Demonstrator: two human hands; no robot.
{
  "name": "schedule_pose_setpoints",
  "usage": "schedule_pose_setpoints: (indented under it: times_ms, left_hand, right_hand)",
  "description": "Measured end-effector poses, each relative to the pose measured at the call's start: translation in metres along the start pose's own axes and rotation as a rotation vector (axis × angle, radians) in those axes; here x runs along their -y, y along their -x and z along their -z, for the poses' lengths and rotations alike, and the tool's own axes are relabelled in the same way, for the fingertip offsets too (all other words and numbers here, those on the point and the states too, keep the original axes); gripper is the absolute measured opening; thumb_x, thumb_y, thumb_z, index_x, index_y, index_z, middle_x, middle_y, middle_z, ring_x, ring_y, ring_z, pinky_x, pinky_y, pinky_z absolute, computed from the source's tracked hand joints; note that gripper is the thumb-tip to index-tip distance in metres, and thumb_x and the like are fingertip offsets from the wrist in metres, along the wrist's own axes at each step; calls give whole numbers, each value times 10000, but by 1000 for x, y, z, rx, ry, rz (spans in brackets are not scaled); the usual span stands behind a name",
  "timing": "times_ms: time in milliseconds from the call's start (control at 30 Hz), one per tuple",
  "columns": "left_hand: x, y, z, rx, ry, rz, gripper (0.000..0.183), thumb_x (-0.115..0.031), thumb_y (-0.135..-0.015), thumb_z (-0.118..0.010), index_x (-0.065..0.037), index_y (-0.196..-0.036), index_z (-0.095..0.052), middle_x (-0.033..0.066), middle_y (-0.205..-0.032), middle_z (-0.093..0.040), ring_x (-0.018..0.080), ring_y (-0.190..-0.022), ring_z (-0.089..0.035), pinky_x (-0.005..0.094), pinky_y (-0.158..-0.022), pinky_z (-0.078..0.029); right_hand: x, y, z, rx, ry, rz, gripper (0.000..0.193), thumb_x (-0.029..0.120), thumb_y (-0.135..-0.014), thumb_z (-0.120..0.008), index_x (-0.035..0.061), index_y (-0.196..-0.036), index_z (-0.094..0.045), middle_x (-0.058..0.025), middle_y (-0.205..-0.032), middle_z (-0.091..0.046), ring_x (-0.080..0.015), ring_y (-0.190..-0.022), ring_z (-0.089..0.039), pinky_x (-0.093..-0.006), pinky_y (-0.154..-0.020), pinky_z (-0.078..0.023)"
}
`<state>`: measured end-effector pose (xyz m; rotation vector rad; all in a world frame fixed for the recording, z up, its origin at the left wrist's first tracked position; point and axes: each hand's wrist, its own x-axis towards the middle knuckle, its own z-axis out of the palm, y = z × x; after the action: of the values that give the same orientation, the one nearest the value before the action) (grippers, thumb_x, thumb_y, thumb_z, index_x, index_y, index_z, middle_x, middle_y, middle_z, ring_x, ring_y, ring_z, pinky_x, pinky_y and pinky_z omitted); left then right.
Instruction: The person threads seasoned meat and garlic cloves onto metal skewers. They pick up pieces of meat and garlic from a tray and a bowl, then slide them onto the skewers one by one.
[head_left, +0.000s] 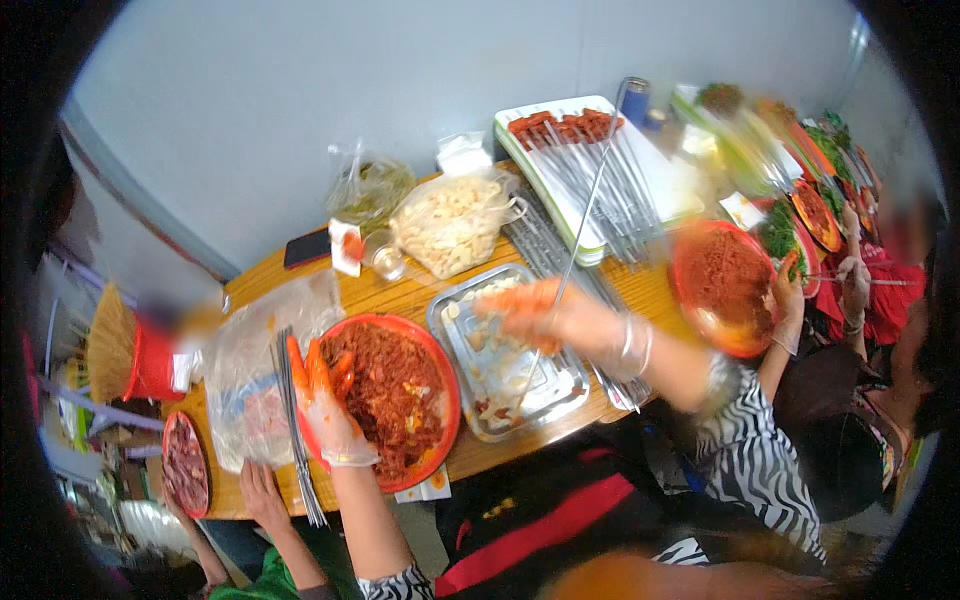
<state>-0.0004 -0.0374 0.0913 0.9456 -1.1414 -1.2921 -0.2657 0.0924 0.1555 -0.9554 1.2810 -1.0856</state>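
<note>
My left hand (330, 415), in a clear glove smeared orange, is over the left side of a red bowl (452, 385) of red marinated meat (395, 385). Its fingers are stretched and apart, with nothing seen in them. My right hand (545, 312), gloved, orange and slightly blurred, is above a metal tray (437, 330). It grips a long metal skewer (595, 190), which slants from upper right down toward the tray. Pale pieces and bits of red meat lie in the tray. A bundle of metal skewers (292, 430) rests beside the bowl, left of my left hand.
Behind the tray stand a bag of pale pieces (455, 222), a greenish bag (370, 188) and a small glass (383, 255). A white tray (510, 125) holds loaded skewers. Co-workers' hands (265, 495) are at left and right, near another red bowl (735, 345).
</note>
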Motion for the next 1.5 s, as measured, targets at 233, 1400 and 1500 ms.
schedule_pose_setpoints:
  times_ms: [233, 1400, 1500]
  left_hand:
    - [33, 12, -3, 17, -30, -4, 463, -181, -932, -495, -80, -1369, -379, 79, -1313, -483, 186, -980, -599, 280, -813, -490]
    - [32, 54, 87, 368, 557, 71, 379, -330, -926, -517, 18, -1071, -560, 90, -924, -650, 145, -872, -617, 283, -791, -491]
    - [22, 60, 96, 341, 569, 8, 277, -246, -937, -512, 16, -997, -577, 81, -909, -648, 131, -829, -610, 268, -756, -488]
  right_hand:
    - [38, -23, 157, -832, 1427, 241, 286, 224, -851, -516, 162, -1102, -637, -131, -729, -646, -323, -669, -616, -432, -623, -490]
    - [38, -199, -171, 723, 136, -122, 416, 321, -932, -505, -45, -1125, -550, -79, -868, -643, -111, -671, -635, -191, -618, -541]
    - [51, -193, -187, 837, 183, -128, 475, 311, -881, -580, -28, -1206, -507, -97, -973, -638, -114, -787, -638, -228, -673, -547]
